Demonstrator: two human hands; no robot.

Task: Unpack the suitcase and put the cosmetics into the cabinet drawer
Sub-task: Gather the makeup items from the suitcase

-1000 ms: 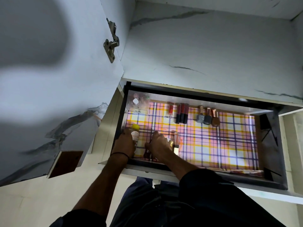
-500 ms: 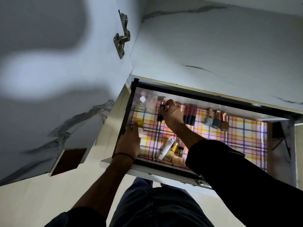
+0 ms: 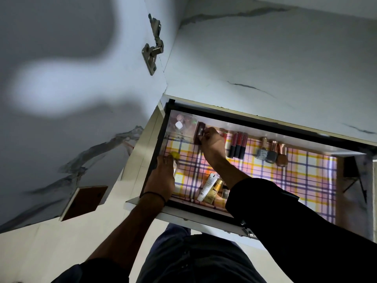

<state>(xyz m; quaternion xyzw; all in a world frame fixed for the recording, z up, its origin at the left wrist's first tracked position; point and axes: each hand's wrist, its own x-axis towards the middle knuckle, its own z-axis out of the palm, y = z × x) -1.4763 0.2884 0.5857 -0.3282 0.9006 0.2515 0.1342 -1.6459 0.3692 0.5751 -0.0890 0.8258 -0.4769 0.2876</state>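
The open cabinet drawer (image 3: 206, 216) is lined with plaid paper. My right hand (image 3: 212, 145) reaches to the drawer's back left and is shut on a small dark red cosmetic (image 3: 200, 133), held against the back wall. My left hand (image 3: 163, 176) rests at the drawer's left side, shut on a small white bottle with a yellow cap (image 3: 174, 155). Three dark red lip glosses (image 3: 237, 145) and three nail polish bottles (image 3: 272, 152) lie in a row at the back. A white tube (image 3: 208, 186) and a gold bottle (image 3: 214, 190) lie at the front.
A clear box (image 3: 181, 126) with small items sits in the back left corner. An open white marble-patterned cabinet door (image 3: 81, 111) with a metal hinge (image 3: 152, 52) stands to the left. The drawer's right half holds only the plaid liner (image 3: 306, 180).
My right hand left the tubes at the drawer's front and carried the dark red cosmetic to the back left. The left hand stayed at the left side with its bottle.
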